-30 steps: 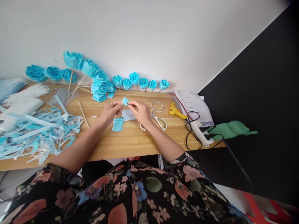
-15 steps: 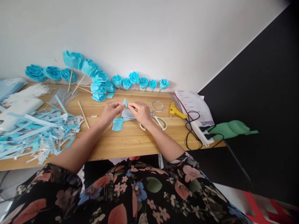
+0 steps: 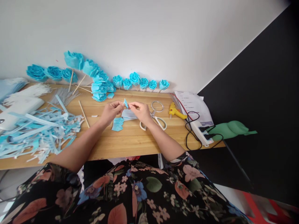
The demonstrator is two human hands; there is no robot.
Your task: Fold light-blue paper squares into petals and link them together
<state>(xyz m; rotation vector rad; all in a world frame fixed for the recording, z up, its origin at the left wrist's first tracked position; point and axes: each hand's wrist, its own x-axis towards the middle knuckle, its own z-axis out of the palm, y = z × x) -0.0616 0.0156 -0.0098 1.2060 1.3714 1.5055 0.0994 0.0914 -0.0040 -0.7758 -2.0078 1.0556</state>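
Above the wooden table, my left hand and my right hand pinch a small blue paper piece between their fingertips. Both hands are closed on it. Just below the hands, more cut blue paper pieces and a pale sheet lie on the wood.
White-handled scissors lie right of my hands, then a yellow glue gun, a white power strip with black cables, and papers. Blue paper roses line the wall. A heap of blue paper strips and a wooden stick lie at the left.
The blue paper piece looks narrower now, folded or rolled tighter between the fingertips. Both hands stay in nearly the same place.
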